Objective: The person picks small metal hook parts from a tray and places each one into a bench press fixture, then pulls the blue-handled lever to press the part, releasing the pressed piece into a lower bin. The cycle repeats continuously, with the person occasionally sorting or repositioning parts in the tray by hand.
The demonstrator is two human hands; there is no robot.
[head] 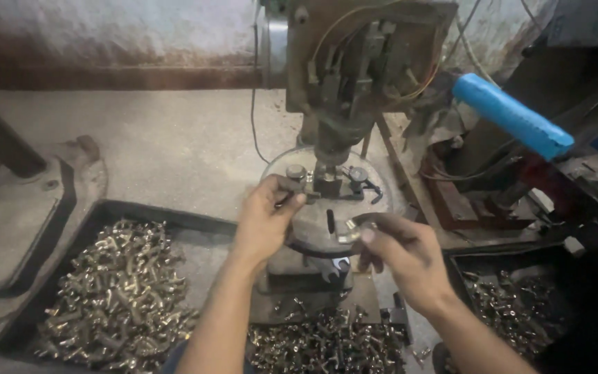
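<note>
My left hand [266, 218] reaches to the round press table [375, 190] and pinches a small dark part at the clamp fixture [327, 181] under the machine head. My right hand [399, 249] hovers at the table's front right edge, fingers closed on a small shiny metal fitting [349, 232]. The press head [344, 76] stands directly above the fixture.
A black tray [105, 215] heaped with brass-coloured fittings [119, 298] lies at the left. More fittings [327, 343] pile below the press and in a dark tray [520, 305] at the right. A blue-wrapped lever handle [510, 114] juts out at the upper right. Concrete floor behind.
</note>
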